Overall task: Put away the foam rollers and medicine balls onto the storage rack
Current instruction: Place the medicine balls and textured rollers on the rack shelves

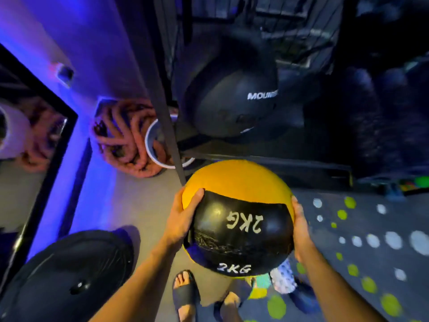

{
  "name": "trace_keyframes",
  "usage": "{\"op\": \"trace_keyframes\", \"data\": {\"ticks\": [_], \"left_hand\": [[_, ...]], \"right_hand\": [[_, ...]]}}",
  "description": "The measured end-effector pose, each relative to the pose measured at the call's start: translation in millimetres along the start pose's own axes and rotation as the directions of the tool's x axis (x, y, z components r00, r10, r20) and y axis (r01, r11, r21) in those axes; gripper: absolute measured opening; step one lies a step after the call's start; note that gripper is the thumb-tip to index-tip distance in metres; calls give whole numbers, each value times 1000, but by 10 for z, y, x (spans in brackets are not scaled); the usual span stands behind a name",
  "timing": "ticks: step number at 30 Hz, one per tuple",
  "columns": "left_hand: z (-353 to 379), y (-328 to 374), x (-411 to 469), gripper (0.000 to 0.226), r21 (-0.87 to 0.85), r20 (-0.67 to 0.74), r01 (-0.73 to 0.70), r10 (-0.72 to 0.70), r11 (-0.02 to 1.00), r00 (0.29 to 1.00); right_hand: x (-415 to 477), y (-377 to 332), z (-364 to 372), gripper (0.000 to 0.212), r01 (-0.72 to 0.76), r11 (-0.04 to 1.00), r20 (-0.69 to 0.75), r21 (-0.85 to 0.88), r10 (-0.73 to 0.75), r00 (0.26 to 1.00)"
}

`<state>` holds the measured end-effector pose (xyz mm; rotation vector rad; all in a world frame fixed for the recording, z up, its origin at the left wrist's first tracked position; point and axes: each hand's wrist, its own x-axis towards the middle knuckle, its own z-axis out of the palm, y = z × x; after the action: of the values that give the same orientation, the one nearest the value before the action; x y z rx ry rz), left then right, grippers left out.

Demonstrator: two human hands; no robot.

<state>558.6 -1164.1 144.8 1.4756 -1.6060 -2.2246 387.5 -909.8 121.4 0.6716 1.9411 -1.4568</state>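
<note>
Both left hand (pixel 183 217) and right hand (pixel 300 231) grip the medicine ball (pixel 239 180), fingers curled.

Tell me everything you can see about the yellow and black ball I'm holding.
The medicine ball is round and yellow, with a glossy black panel marked 2KG twice in white, the upper marking upside down. It looks like smooth rubber, scuffed on the black part. The left hand and right hand grip its sides, holding it off the floor in front of the rack.
</note>
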Motion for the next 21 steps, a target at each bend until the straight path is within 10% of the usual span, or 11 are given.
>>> {"op": "trace_keyframes", "data": {"ticks": [13, 21], "left_hand": [[1540, 1013, 108, 81, -10, 194, -303, 299, 953, 934], [2340, 1548, 392, 84, 293, 332, -584, 492, 757, 805]], "right_hand": [[133, -996, -1001, 62, 122, 891, 16, 437, -144, 990], [653, -1838, -1284, 101, 408, 770, -256, 490, -320, 912]]}}
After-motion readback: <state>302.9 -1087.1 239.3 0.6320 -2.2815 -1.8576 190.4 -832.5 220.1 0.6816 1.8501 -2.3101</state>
